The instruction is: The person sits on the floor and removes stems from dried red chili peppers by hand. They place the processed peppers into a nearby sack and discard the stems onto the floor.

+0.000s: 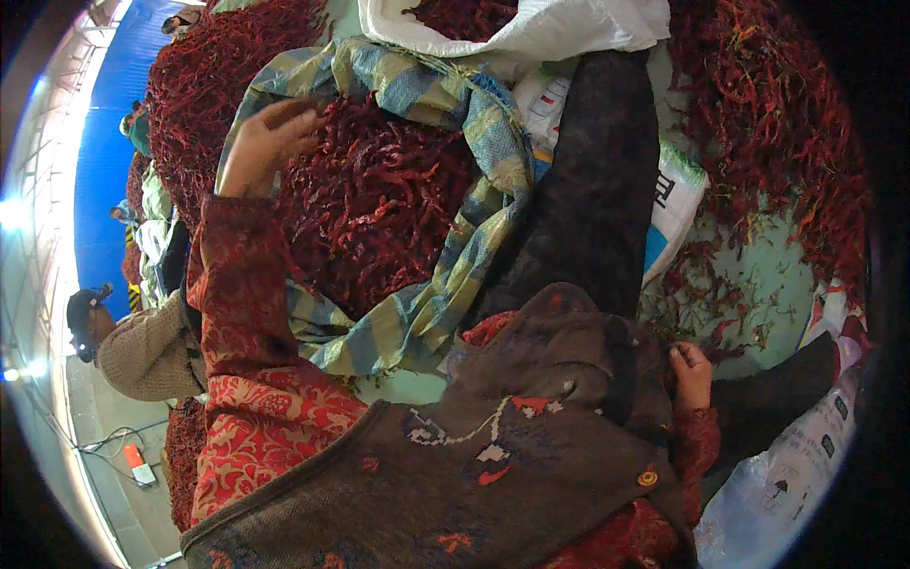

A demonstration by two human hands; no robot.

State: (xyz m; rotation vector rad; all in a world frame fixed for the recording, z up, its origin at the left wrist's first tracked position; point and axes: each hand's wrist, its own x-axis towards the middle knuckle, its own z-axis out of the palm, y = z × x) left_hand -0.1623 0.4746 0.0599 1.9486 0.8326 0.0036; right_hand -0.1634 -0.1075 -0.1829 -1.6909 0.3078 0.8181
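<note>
My left hand, slightly blurred by motion, is over the left rim of a blue-and-yellow checked woven sack. Its fingers are spread above dried red chili peppers that fill the sack, and I see nothing held in them. The sack's mouth is rolled outward into a thick collar. My right hand rests at my right side with its fingers curled against the edge of my dark knitted vest. Whether those fingers pinch the cloth cannot be made out.
A white woven sack holding peppers stands beyond my foot. Pepper heaps lie left and right on a pale green surface. A person in a tan knit garment is close on the left. A printed plastic bag lies lower right.
</note>
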